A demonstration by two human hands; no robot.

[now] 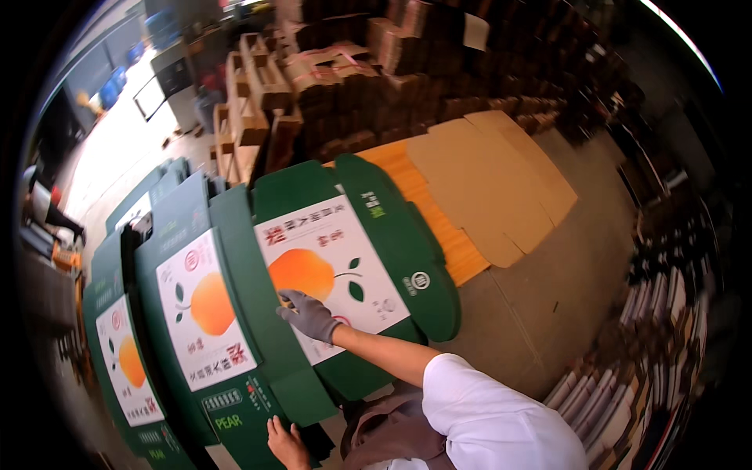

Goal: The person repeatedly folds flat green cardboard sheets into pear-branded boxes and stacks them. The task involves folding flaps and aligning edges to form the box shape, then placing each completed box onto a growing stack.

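The gloved right hand (309, 315) lies on the white panel of the green carton sheet (356, 251), fingers loosely together and clamped on nothing visible, seemingly pressing it flat; the left hand (287, 445) meets the near edge of the middle printed sheet (207, 305), perhaps to steady it, though whether it pinches I cannot tell; the printed sheets lie side by side, probably for easy reach; far right, a brown sheet (493, 184) rests on an orange board (403, 176).
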